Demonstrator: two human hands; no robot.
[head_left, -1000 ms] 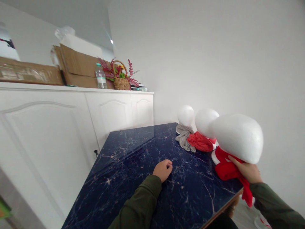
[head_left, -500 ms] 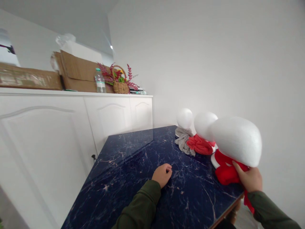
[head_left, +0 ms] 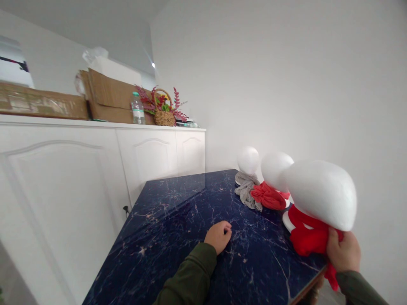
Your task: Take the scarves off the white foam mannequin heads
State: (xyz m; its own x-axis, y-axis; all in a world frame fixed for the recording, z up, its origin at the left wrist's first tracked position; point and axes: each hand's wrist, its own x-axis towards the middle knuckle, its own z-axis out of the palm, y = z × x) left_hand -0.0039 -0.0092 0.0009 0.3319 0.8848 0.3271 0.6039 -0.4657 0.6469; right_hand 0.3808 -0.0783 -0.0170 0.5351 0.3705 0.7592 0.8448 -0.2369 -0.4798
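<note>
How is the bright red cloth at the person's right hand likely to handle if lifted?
The bright red cloth is probably floppy: it bunches in soft folds, and an end hangs below the edge of the table. It may snag, since it seems wrapped under the nearest white head form. Tugging could tip that form, whose bulky top overhangs the wrapped part.

wall [head_left: 286,76]: pale | cabinet [head_left: 57,195]: white, panelled | table [head_left: 174,212]: dark blue, veined | floor [head_left: 19,284]: grey | light [head_left: 153,65]: small, bright

Light is soft — the tabletop [head_left: 171,228] gleams, outer edges seemingly stretched.
</note>
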